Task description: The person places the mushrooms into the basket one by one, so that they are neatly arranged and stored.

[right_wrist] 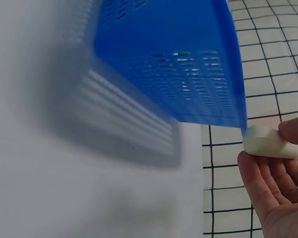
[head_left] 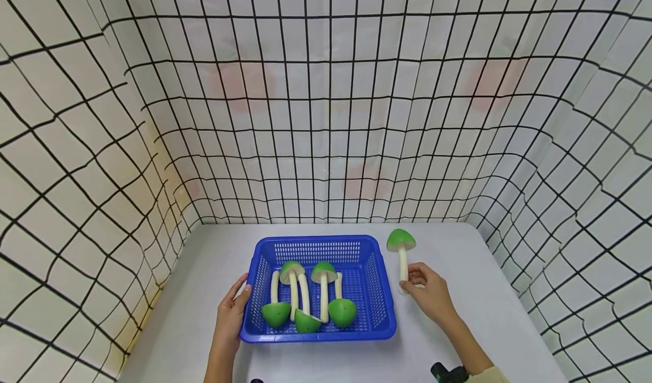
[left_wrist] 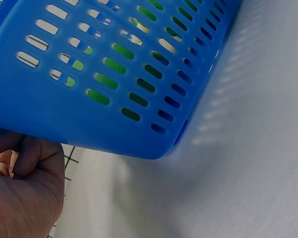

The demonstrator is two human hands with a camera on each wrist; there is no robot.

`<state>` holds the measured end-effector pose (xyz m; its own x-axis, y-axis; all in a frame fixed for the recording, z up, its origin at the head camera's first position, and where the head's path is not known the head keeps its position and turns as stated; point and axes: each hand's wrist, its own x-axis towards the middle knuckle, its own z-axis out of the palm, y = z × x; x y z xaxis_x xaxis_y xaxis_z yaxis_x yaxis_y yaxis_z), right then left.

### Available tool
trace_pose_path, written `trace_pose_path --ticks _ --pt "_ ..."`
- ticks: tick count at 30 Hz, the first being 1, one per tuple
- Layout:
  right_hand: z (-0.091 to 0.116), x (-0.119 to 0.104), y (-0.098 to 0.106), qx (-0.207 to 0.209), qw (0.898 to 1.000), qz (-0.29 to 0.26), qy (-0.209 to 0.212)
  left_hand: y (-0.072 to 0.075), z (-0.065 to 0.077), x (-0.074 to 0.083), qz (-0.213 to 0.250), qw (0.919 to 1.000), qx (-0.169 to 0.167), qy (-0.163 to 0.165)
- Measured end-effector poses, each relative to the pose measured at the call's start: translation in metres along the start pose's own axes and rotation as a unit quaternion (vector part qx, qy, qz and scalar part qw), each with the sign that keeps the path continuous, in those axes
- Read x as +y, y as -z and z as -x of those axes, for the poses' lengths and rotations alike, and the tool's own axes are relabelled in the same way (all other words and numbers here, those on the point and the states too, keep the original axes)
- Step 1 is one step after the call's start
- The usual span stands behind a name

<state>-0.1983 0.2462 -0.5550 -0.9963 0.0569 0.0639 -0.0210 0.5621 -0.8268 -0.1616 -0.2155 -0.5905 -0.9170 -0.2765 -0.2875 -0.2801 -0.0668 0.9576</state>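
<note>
A blue plastic basket [head_left: 318,336] stands on the white table with several green-capped mushrooms [head_left: 343,313] lying in it, some caps toward the far side and some toward the near side. My left hand [head_left: 231,313] grips the basket's left side; in the left wrist view, its curled fingers [left_wrist: 42,156] are at the rim. To the right of the basket, my right hand [head_left: 430,293] pinches the white stem of another mushroom [head_left: 400,240], held upright with its green cap on top. The right wrist view shows the stem [right_wrist: 265,143] between thumb and fingers, with the cap out of sight.
White walls with a black grid [head_left: 326,117] enclose the table [head_left: 458,247] at the back and both sides. A black device [head_left: 448,373] is on the right wrist, and a small dark object [head_left: 257,381] shows at the bottom edge.
</note>
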Motion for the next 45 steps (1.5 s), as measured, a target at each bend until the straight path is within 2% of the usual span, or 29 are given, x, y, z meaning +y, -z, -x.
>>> trace_pose_path --ticks 6,14,26,34,41,45 --pt "0.004 -0.012 0.0 -0.002 1.0 -0.019 0.004 0.001 -0.002 -0.005 -0.004 1.0 -0.003 -0.003" --pt "0.004 -0.023 -0.003 -0.017 0.999 -0.041 0.017 0.0 0.0 0.0 0.001 1.0 -0.004 -0.003" --pt "0.007 -0.041 -0.024 -0.059 0.995 -0.072 0.029 -0.001 -0.005 -0.005 0.007 1.0 0.001 -0.006" --pt "0.01 -0.051 -0.037 -0.054 0.996 -0.057 0.041 -0.002 -0.001 -0.002 0.0 0.9999 0.001 -0.01" --pt "0.012 -0.054 -0.045 -0.051 0.997 -0.046 0.024 -0.001 0.001 -0.003 -0.002 1.0 0.001 -0.007" --pt "0.012 -0.058 -0.048 -0.058 0.997 -0.034 0.028 -0.002 0.001 -0.003 -0.002 1.0 0.004 -0.009"
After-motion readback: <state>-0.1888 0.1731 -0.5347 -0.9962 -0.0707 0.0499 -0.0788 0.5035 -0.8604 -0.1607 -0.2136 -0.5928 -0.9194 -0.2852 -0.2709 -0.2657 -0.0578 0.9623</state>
